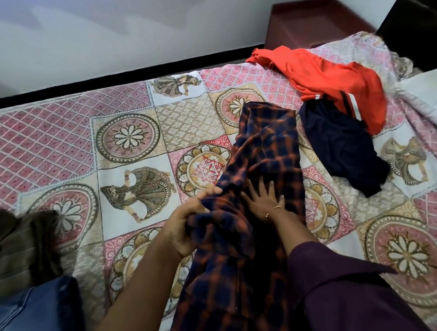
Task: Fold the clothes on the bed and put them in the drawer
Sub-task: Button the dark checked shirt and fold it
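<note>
The plaid shirt (261, 186) lies on the bed (52, 148) as a long narrow strip, its long axis running straight away from the person, from the near edge of the bed toward the orange garment (326, 79). Both hands sit on the shirt's middle stretch. The left hand (189, 224) is on the shirt's left edge, its fingers (210, 191) curled and clamped on a bunched fold of the cloth. The right hand (262, 197) lies just right of that, flat on the shirt, fingers spread apart and pressing it down, holding nothing. The far half of the shirt extends beyond both hands, so the coming fold likely turns on the left hand carrying cloth across this axis. A dark navy garment (343, 148) lies right of the shirt's far end, touching the orange 1.
</note>
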The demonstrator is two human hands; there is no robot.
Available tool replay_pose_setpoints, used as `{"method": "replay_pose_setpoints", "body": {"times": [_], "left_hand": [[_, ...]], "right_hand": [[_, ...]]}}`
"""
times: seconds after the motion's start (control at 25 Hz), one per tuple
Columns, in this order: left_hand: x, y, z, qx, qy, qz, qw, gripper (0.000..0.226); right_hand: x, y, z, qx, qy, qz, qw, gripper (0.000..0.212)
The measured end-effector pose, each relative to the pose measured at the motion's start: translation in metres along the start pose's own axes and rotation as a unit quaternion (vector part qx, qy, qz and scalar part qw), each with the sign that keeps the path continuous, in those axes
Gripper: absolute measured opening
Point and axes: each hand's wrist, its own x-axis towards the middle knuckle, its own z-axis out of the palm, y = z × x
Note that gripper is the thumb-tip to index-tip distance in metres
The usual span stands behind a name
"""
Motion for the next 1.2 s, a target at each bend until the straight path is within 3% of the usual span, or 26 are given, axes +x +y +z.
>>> {"method": "replay_pose_setpoints", "body": {"times": [0.12, 0.2, 0.36, 0.44, 0.52, 0.56, 0.64, 0.68, 0.76, 0.8, 0.84, 0.88, 0.96, 1.04, 1.12, 1.2], "left_hand": [[0.008, 0.008, 0.002, -0.089, 0.028, 0.045, 0.995, 0.061], [0.016, 0.013, 0.007, -0.082, 0.027, 0.044, 0.995, 0.062], [0.008, 0.021, 0.031, 0.016, -0.089, -0.008, 0.996, 0.062], [0.001, 0.023, 0.034, 0.068, -0.119, -0.047, 0.989, 0.059], [-0.002, 0.017, 0.031, 0.173, -0.105, -0.076, 0.976, 0.051], [-0.003, 0.011, 0.033, 0.257, -0.089, -0.085, 0.959, 0.045], [-0.003, -0.007, 0.044, 0.442, -0.072, -0.095, 0.889, 0.030], [-0.001, -0.018, 0.051, 0.531, -0.073, -0.091, 0.839, 0.026], [0.003, -0.048, 0.065, 0.694, -0.084, -0.079, 0.711, 0.024], [0.003, -0.064, 0.072, 0.745, -0.093, -0.079, 0.655, 0.024], [0.001, -0.080, 0.078, 0.771, -0.101, -0.085, 0.623, 0.026], [-0.001, -0.095, 0.082, 0.780, -0.109, -0.101, 0.608, 0.030], [-0.005, -0.115, 0.086, 0.786, -0.119, -0.142, 0.589, 0.043], [-0.005, -0.124, 0.085, 0.802, -0.111, -0.156, 0.566, 0.046], [-0.008, -0.122, 0.083, 0.821, -0.076, -0.070, 0.562, 0.035], [-0.004, -0.125, 0.073, 0.834, 0.013, 0.155, 0.529, 0.029]], "right_hand": [[-0.002, -0.010, -0.002, 0.012, -0.007, 0.000, 1.000, 0.063], [-0.012, -0.020, -0.003, 0.003, 0.050, 0.042, 0.998, 0.059], [-0.032, -0.032, -0.011, 0.242, 0.099, 0.005, 0.965, 0.040], [-0.032, -0.027, -0.021, 0.379, 0.125, 0.024, 0.917, 0.036], [-0.030, -0.018, -0.025, 0.500, 0.063, 0.036, 0.863, 0.031], [-0.032, -0.014, -0.025, 0.581, 0.058, 0.052, 0.811, 0.032], [-0.037, -0.002, -0.021, 0.672, 0.050, 0.077, 0.735, 0.044], [-0.046, 0.003, -0.017, 0.685, 0.025, 0.061, 0.725, 0.054], [-0.056, 0.008, -0.009, 0.631, -0.008, 0.055, 0.774, 0.067], [-0.058, 0.013, 0.000, 0.610, -0.010, 0.054, 0.791, 0.061], [-0.059, 0.018, 0.007, 0.609, 0.007, 0.065, 0.790, 0.047], [-0.058, 0.025, 0.014, 0.618, 0.047, 0.089, 0.780, 0.037], [-0.063, 0.037, 0.022, 0.610, 0.123, 0.139, 0.770, 0.037], [-0.066, 0.045, 0.030, 0.538, 0.194, 0.140, 0.808, 0.045], [-0.071, 0.045, 0.037, 0.385, 0.281, 0.081, 0.875, 0.060], [-0.072, 0.053, 0.049, 0.191, 0.378, 0.000, 0.906, 0.065]]}}
